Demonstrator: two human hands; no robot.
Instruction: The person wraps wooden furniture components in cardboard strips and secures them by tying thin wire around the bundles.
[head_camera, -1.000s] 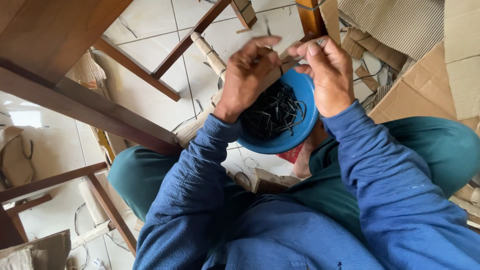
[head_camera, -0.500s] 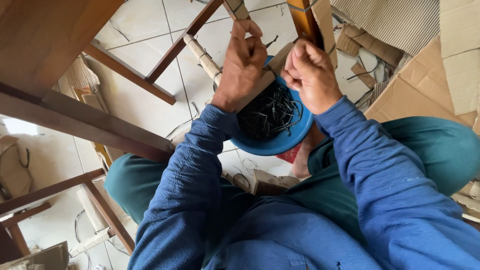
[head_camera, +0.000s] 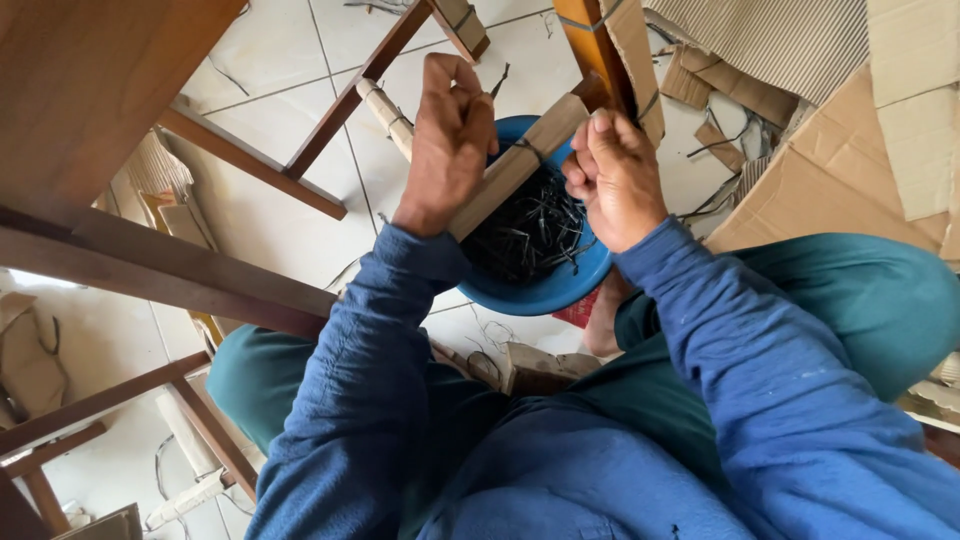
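Head view: gripping a wooden rail (head_camera: 510, 165) with left hand (head_camera: 447, 150) closed around it, over the blue bowl (head_camera: 545, 290) (black ties inside); right hand (head_camera: 612, 180) at three o'clock, pinching a tie. Tightening probably needing steadying.
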